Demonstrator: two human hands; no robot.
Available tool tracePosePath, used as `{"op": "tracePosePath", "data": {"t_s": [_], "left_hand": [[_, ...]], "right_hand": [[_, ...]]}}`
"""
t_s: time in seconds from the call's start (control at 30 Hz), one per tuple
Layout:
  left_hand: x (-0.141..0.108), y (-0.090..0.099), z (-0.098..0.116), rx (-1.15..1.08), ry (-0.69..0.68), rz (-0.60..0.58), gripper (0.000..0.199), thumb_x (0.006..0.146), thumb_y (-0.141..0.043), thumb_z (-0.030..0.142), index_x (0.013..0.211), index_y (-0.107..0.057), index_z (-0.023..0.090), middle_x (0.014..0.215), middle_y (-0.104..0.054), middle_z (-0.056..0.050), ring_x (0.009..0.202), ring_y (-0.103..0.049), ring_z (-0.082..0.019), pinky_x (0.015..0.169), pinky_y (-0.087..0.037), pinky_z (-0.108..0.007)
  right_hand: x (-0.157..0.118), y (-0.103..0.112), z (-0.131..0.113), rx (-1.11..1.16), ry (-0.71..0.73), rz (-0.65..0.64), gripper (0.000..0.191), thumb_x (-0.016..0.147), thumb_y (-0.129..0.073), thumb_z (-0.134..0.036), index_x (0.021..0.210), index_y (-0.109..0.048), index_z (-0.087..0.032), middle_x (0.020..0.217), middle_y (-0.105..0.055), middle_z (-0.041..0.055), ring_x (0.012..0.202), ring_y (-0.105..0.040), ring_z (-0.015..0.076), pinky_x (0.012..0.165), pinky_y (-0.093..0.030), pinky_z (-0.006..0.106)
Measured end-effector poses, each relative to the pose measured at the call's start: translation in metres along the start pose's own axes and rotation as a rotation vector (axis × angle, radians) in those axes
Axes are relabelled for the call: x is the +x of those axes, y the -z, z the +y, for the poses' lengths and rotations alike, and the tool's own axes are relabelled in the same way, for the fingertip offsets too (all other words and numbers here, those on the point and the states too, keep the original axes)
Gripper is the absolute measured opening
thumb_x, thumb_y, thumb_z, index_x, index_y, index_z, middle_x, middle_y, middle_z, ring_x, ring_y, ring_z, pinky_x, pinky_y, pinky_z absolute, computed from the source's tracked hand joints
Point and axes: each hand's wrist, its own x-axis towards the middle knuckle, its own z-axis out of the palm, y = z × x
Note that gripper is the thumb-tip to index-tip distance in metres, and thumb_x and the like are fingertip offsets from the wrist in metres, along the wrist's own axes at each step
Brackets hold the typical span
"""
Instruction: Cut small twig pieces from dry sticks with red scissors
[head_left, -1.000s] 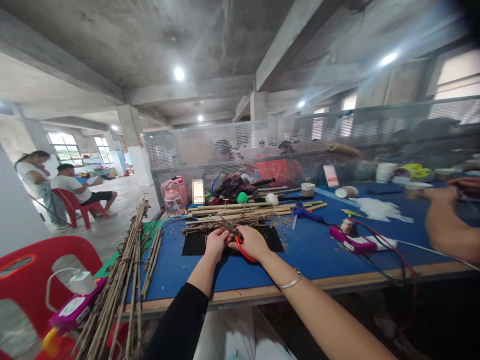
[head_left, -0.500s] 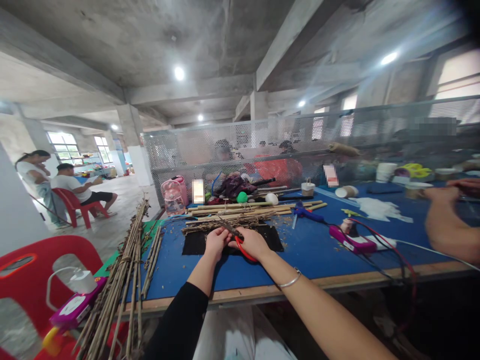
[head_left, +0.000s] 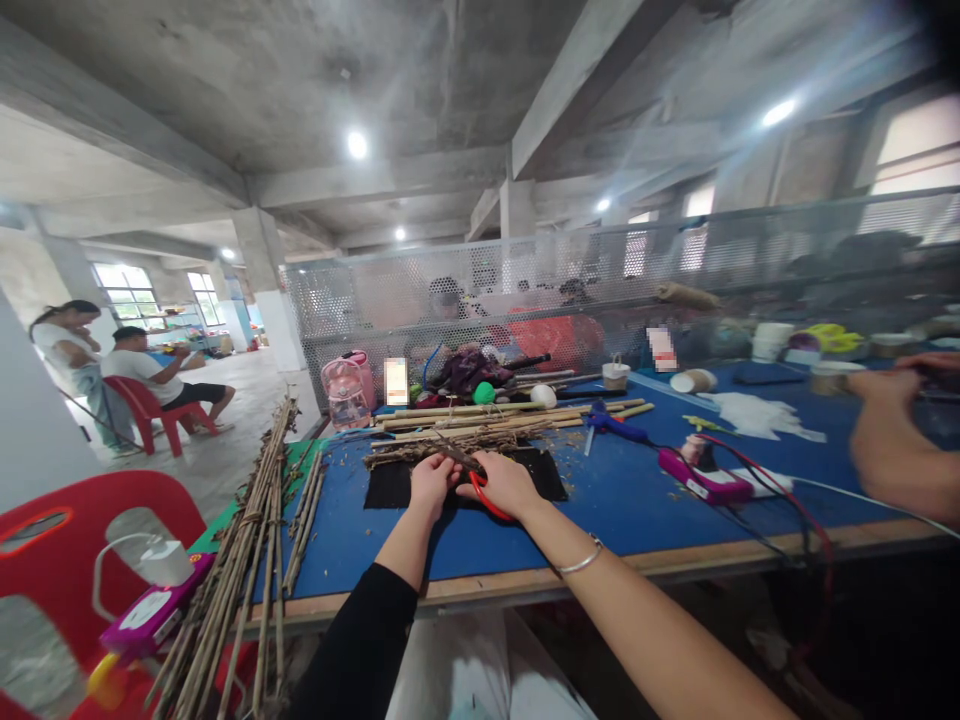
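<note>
My right hand (head_left: 504,482) holds red-handled scissors (head_left: 491,500), whose dark blades point up and left over the twigs. My left hand (head_left: 433,484) is pinched beside the blades; what is between its fingertips is too small to make out. Both hands are above a black cloth (head_left: 546,478) on the blue table. Just beyond them lies a pile of thin brown twigs (head_left: 390,455), with longer pale sticks (head_left: 420,422) behind it.
Long bundled sticks (head_left: 244,540) lean over the table's left end near a red chair (head_left: 97,500). To the right are a blue glue gun (head_left: 619,427), a purple power strip (head_left: 705,480) with cables, and another person's arm (head_left: 896,450). A mesh divider (head_left: 420,300) stands behind.
</note>
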Motion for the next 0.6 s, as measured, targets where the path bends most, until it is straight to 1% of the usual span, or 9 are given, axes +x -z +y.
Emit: {"op": "tracePosePath", "data": {"t_s": [0.13,0.23,0.43,0.6], "left_hand": [[0.0000,-0.0005,-0.0017,0.004,-0.007,-0.031,0.003,0.068,-0.065,0.011,0.069,-0.063,0.009,0.060,-0.061,-0.003,0.050,-0.054,-0.005,0.049,-0.044,-0.014],[0.0009,0.0001,-0.0034,0.015,-0.003,-0.044,0.004,0.068,-0.066,0.012,0.069,-0.062,0.010,0.058,-0.060,-0.002,0.048,-0.053,-0.004,0.050,-0.044,-0.014],[0.0033,0.0016,-0.0053,-0.011,0.011,-0.085,0.009,0.066,-0.068,0.015,0.070,-0.062,0.010,0.056,-0.059,-0.001,0.047,-0.052,-0.004,0.049,-0.043,-0.015],[0.0044,0.0020,-0.0074,-0.012,0.011,-0.101,0.016,0.063,-0.071,0.022,0.072,-0.063,0.010,0.058,-0.060,-0.002,0.047,-0.052,-0.005,0.048,-0.042,-0.016]], "right_hand": [[0.0008,-0.0005,0.0005,-0.006,0.016,0.020,0.055,0.069,-0.053,-0.065,0.099,-0.054,-0.019,0.096,-0.060,0.0091,0.092,-0.055,0.0211,0.079,-0.039,0.030],[0.0013,0.0000,0.0003,-0.006,0.022,0.025,0.056,0.068,-0.055,-0.063,0.101,-0.053,-0.018,0.097,-0.059,0.0096,0.094,-0.054,0.0220,0.081,-0.039,0.031],[0.0015,0.0007,-0.0002,0.044,0.014,0.002,0.044,0.073,-0.055,-0.058,0.094,-0.055,-0.019,0.093,-0.060,0.0069,0.089,-0.055,0.0195,0.077,-0.039,0.028],[0.0018,0.0018,-0.0014,0.080,0.013,0.010,0.042,0.074,-0.054,-0.058,0.094,-0.054,-0.021,0.092,-0.062,0.0056,0.089,-0.056,0.0196,0.076,-0.039,0.027]]}}
